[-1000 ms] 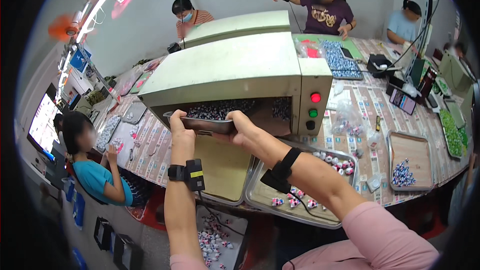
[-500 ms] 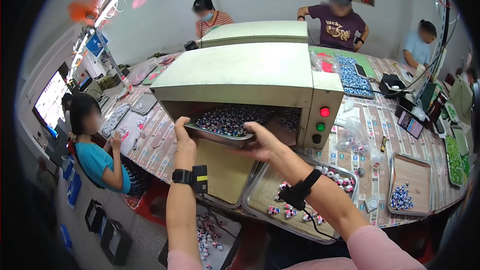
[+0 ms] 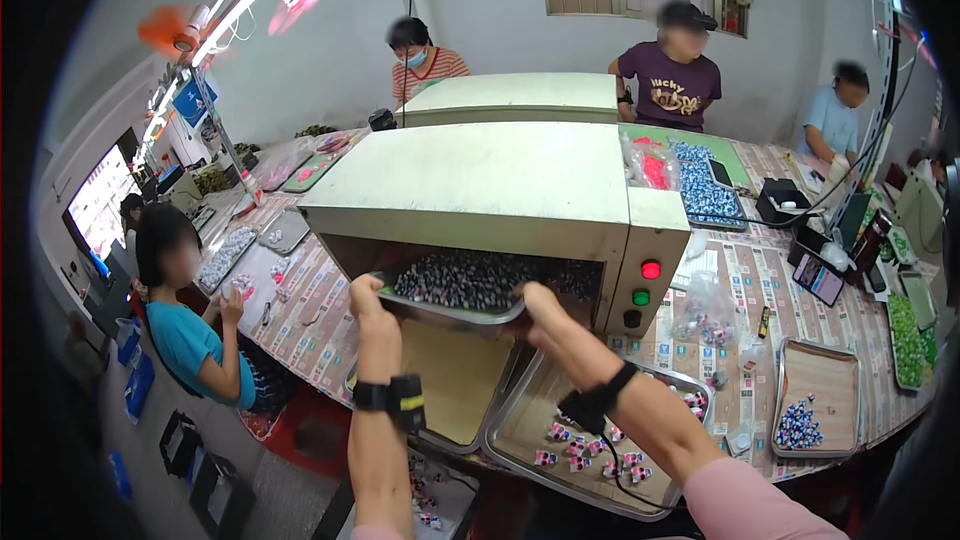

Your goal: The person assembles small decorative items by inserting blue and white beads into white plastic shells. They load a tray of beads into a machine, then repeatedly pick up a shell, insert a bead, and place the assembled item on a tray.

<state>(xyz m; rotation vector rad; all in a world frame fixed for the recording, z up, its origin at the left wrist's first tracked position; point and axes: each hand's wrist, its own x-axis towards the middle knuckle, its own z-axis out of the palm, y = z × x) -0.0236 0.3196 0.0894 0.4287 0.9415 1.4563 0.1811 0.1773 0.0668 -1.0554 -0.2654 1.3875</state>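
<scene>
Metal tray (image 3: 455, 285): loaded with small dark pieces, sitting between my hands at the oven mouth (image 3: 480, 275).
Left hand (image 3: 368, 302): curled round its left rim.
Right hand (image 3: 540, 305): clamped on the right rim.
Below my wrists: two more trays (image 3: 520, 420).

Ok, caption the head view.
Both hands, left hand and right hand, hold a tray of small pieces at a machine's opening.

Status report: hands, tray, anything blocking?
Left hand and right hand grip the tray, full, at the oven mouth. Nothing blocks it.
</scene>
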